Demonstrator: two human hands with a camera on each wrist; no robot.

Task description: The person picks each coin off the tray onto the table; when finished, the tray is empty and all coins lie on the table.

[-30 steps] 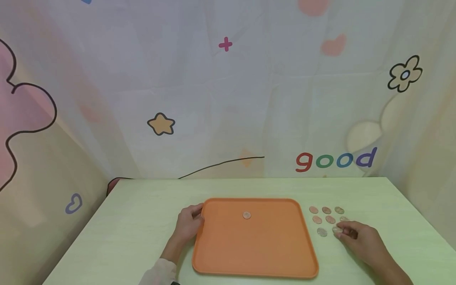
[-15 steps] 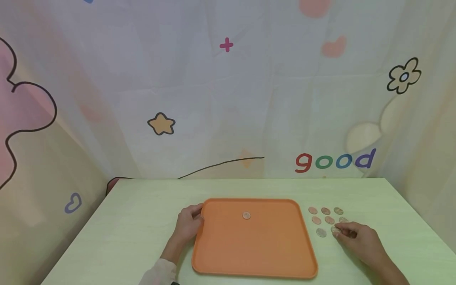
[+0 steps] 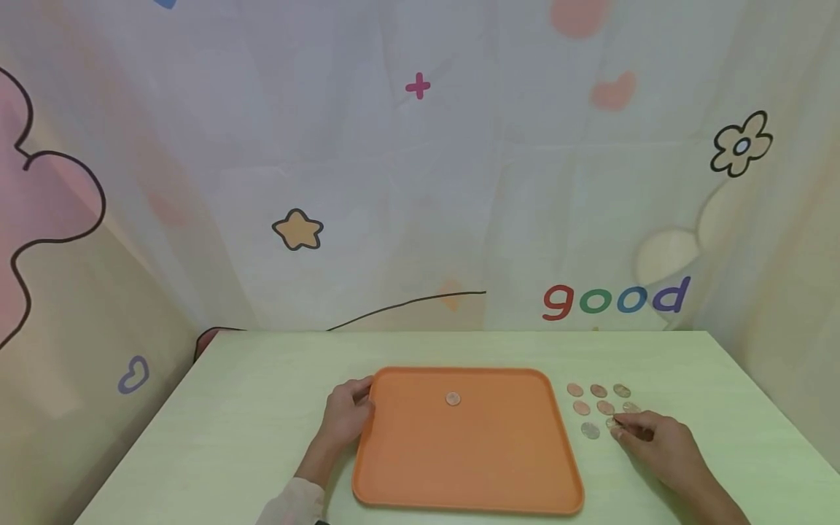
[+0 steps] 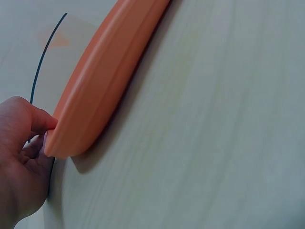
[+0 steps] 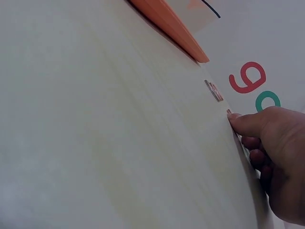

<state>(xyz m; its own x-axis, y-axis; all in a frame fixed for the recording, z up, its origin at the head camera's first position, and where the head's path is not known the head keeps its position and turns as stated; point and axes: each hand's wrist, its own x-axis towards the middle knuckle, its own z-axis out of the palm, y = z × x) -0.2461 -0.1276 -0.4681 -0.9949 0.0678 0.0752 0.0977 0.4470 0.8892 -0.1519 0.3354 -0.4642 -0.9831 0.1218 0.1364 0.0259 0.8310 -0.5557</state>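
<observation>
An orange tray (image 3: pixel 467 452) lies on the pale green table, with a single coin (image 3: pixel 453 399) near its far edge. My left hand (image 3: pixel 348 413) grips the tray's left rim; in the left wrist view the fingers of that hand (image 4: pixel 21 148) meet the orange edge (image 4: pixel 90 95). To the right of the tray, copper-coloured and silvery coins (image 3: pixel 605 407) lie flat in loose rows. My right hand (image 3: pixel 663 445) has thumb and forefinger pinching a silvery coin (image 3: pixel 611 423) in the nearest row, partly hidden by the fingertips. The other fingers are curled under in the right wrist view.
The pale green table (image 3: pixel 249 437) stretches out around the tray. Behind it hangs a printed curtain (image 3: pixel 420 182) with a star, a flower and the word "good". Another silvery coin (image 3: pixel 590 430) lies just left of the right fingertips.
My right hand has shifted slightly left, and its fingertips cover more of the coin. The left hand still holds the tray rim; the tray and the other coins stay in place.
</observation>
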